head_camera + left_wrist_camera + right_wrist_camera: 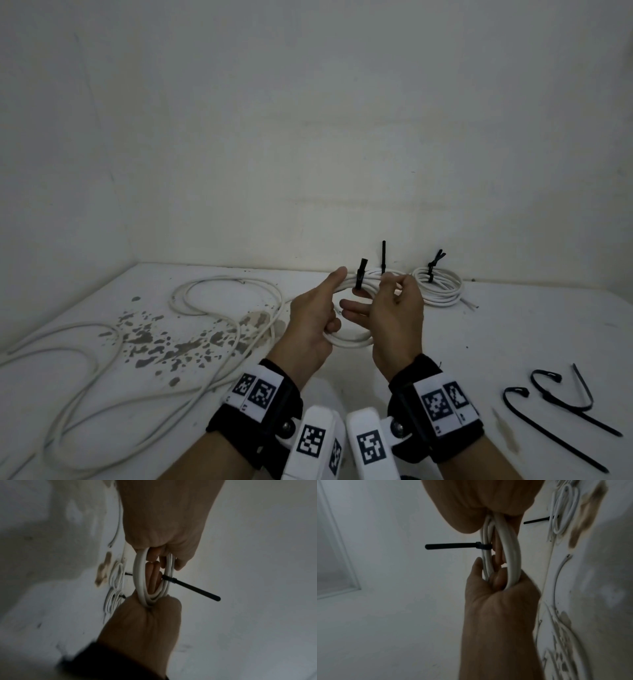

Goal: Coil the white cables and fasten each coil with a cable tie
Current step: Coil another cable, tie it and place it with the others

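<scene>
I hold a white cable coil (349, 341) up over the table with both hands. My left hand (313, 318) grips its left side, thumb laid along the top. My right hand (397, 305) pinches the right side, with some fingers reaching through the loop. A black cable tie (360, 277) is wrapped round the coil's far strands, its tail sticking up. The left wrist view shows the coil (139, 574), the tie (190, 588), my left hand (164, 534) and my right hand (150, 618). The right wrist view shows the coil (510, 550), the tie (452, 546), my right hand (488, 504) and my left hand (496, 599).
A tied coil (442, 291) lies at the back right by the wall, and another tie tail (383, 255) stands just behind my hands. Loose white cable (205, 308) sprawls over the stained table (154, 342) on the left. Spare black ties (565, 404) lie at the front right.
</scene>
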Motion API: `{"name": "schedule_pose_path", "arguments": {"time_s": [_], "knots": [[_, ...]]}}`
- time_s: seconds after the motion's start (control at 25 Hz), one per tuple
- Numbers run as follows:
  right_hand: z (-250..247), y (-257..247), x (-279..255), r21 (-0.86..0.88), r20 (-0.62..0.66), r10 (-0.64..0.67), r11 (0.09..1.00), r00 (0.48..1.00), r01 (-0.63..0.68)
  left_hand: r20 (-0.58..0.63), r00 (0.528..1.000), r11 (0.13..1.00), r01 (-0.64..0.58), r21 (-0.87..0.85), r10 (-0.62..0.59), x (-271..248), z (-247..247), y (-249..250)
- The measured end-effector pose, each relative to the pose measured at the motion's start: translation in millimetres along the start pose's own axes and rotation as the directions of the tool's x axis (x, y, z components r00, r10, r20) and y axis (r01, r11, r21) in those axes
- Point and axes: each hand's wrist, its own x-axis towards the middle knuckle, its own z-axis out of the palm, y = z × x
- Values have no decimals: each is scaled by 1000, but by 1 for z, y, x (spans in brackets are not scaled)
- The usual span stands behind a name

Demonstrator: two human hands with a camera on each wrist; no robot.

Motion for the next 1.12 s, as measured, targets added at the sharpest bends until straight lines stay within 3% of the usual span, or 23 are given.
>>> {"name": "schedule_pose_path", "arguments": {"time_s": [0.2, 0.48, 0.72, 0.88, 1.0, 1.12], "knots": [[4, 3, 2, 68, -120, -3, 998, 993, 11, 60, 996, 991, 66, -119, -59, -2, 3, -3], [5, 1, 6, 191, -143, 63, 981, 988, -35, 209, 973, 970, 139, -199, -96, 4, 0, 1], [2, -8, 7, 135, -101, 47, 990, 994, -34, 277, 956, 995, 81, 55, -93, 6, -12, 12], [3, -5, -1, 41, -34, -12, 999, 999, 13, 316, 931, 980, 147, 135, -183, 6, -19, 18], [5, -3, -2, 42, 2, -19, 999, 1000, 19, 305, 942, 958, 54, 281, -142, 5, -18, 17], [3, 4, 3, 6, 4, 23, 1000, 1000, -23, 251, 966, 912, -149, 382, 52, 2, -12, 13]]}}
